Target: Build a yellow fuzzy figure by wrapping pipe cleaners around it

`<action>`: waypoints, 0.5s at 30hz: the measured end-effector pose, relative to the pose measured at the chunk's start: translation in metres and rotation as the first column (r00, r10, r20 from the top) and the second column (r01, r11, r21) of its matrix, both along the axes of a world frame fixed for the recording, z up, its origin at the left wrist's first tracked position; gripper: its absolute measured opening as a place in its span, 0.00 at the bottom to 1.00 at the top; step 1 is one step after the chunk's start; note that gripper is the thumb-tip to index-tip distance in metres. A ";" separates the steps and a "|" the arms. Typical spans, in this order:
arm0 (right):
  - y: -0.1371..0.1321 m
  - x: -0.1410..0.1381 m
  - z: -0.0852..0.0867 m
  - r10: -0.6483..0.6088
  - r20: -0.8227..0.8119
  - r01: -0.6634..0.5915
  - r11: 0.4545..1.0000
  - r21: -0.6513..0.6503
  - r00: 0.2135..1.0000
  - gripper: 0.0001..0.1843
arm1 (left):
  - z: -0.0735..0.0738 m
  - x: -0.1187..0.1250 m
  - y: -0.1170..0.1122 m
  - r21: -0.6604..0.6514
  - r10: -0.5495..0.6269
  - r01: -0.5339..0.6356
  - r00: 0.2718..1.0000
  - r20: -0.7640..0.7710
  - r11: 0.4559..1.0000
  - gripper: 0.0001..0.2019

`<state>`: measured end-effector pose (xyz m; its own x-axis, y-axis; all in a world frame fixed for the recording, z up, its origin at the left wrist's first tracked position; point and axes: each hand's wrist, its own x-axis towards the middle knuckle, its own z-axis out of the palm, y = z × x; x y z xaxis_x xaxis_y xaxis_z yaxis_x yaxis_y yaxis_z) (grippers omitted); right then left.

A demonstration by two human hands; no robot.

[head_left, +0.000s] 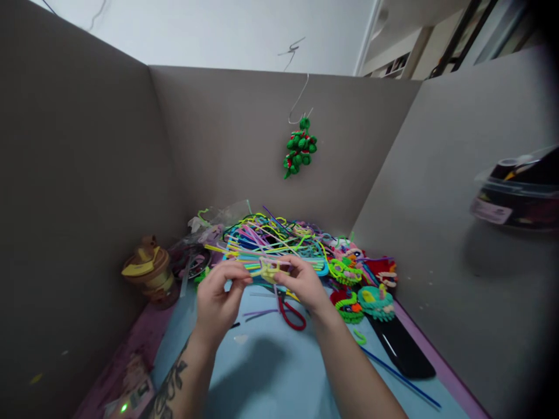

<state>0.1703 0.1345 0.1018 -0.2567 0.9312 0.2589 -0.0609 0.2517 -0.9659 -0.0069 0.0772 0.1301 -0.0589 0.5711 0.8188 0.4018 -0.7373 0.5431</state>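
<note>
Both my hands are raised over a light blue mat (271,366). My left hand (218,299) and my right hand (303,282) pinch the two sides of a small pale yellow pipe-cleaner piece (271,269) held between their fingertips. Just behind it lies a big tangled heap of coloured pipe cleaners (273,241). Red-handled scissors (289,311) lie on the mat under my right hand.
Grey partition walls enclose the desk on three sides. A green pipe-cleaner bunch (299,148) hangs from a wire hook on the back wall. Finished coiled figures (364,285) sit at right, a black flat object (399,346) beside them, a brown-yellow toy (148,270) at left.
</note>
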 end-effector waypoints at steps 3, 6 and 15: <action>-0.001 0.001 0.000 0.023 -0.036 -0.023 1.000 0.012 0.999 0.14 | -0.004 -0.003 0.009 -0.134 -0.128 0.154 0.975 0.183 0.979 0.17; -0.002 0.002 -0.001 0.011 -0.058 -0.007 0.998 0.057 0.998 0.14 | -0.011 -0.002 0.021 -0.328 -0.064 0.141 0.970 0.234 0.934 0.32; -0.009 -0.001 0.004 -0.088 0.187 0.016 0.934 0.356 0.978 0.04 | -0.018 0.012 0.026 -0.483 0.041 -0.009 0.998 0.057 0.876 0.05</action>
